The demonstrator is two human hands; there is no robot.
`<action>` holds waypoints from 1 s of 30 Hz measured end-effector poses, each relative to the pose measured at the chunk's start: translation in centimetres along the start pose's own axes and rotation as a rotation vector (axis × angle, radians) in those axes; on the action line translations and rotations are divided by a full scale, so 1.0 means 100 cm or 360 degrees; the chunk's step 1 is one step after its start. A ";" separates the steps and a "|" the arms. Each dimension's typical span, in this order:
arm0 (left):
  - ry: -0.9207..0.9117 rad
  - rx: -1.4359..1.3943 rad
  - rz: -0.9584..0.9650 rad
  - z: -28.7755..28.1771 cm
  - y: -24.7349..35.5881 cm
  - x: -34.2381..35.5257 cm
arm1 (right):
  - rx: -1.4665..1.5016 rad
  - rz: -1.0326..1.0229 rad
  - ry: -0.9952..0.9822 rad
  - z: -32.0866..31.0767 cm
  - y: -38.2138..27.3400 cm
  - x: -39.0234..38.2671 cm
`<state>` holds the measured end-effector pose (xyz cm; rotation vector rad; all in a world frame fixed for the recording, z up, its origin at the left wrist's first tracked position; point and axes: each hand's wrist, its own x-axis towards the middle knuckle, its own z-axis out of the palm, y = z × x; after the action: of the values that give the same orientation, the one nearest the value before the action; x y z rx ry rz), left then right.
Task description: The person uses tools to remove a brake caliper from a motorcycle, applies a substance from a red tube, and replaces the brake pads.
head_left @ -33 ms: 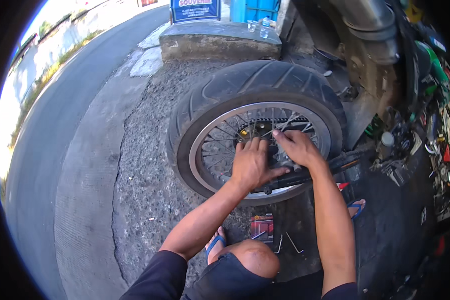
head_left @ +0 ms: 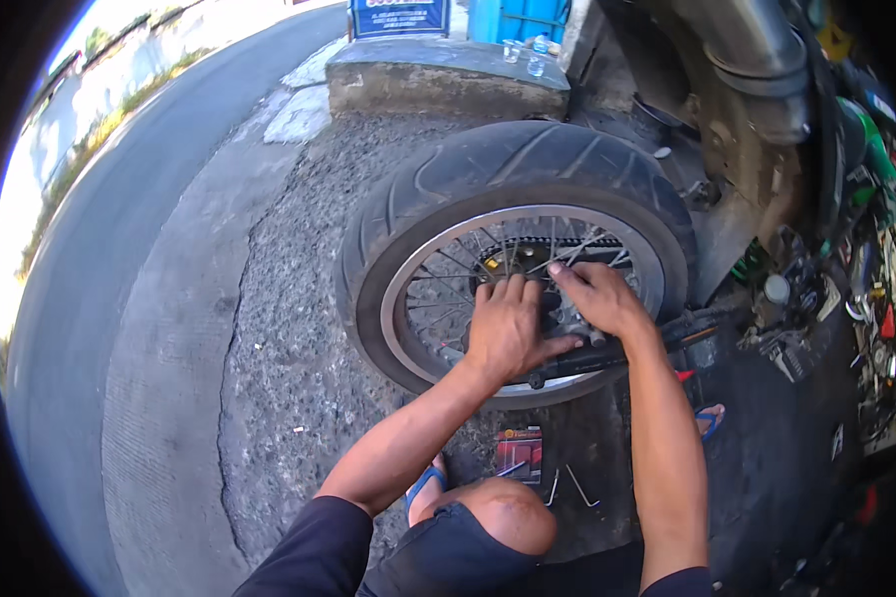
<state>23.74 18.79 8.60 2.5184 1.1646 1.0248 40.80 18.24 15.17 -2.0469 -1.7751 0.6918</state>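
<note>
A spoked rear wheel with a black tyre (head_left: pixel 513 159) and silver rim (head_left: pixel 400 298) lies across the middle, with a chain (head_left: pixel 567 242) and yellow part (head_left: pixel 490 264) inside. My left hand (head_left: pixel 508 328) rests over the hub area, fingers curled and thumb stretched along a black swingarm (head_left: pixel 667 333). Just right of it, my right hand (head_left: pixel 602 303) is curled at the hub beside a silver fitting (head_left: pixel 595 338); what both hands grip is hidden by the fingers.
Hex keys (head_left: pixel 579 488) and a red packet (head_left: pixel 518 453) lie below the wheel. My knee is near them. Motorcycle parts (head_left: pixel 782 308) and an exhaust (head_left: pixel 757 70) crowd the right. Behind are a concrete step (head_left: pixel 438 95), cups, a bottle and a blue bin (head_left: pixel 513 20). A road runs left.
The view has shifted slightly, so the step and wheel sit a little further right in the frame. Both hands stay in about the same place on the wheel.
</note>
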 end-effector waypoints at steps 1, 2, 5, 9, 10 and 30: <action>0.0093 -0.0075 0.0003 0.004 0.000 -0.001 | 0.0026 -0.0026 0.0031 0.002 0.005 0.001; 0.0038 -0.0121 -0.0048 0.005 -0.002 -0.002 | 0.0013 -0.0047 0.0110 0.005 0.008 0.001; -0.0048 -0.0257 -0.0111 0.000 -0.007 -0.003 | 0.0015 0.0005 0.0367 0.022 -0.002 -0.005; 0.0008 -0.0296 -0.0134 0.002 -0.007 -0.004 | -0.0059 0.0002 0.0496 0.028 0.000 -0.003; 0.0021 -0.0312 -0.0149 0.002 -0.007 -0.003 | -0.0074 0.0011 0.0510 0.028 0.001 -0.002; -0.0368 -0.0801 0.0018 -0.004 -0.045 0.008 | -0.0876 -0.0611 0.1282 0.063 -0.021 -0.018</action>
<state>21.11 22.35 7.36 2.1696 0.7185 0.8658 35.31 16.43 11.40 -1.7712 -1.8338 -0.7156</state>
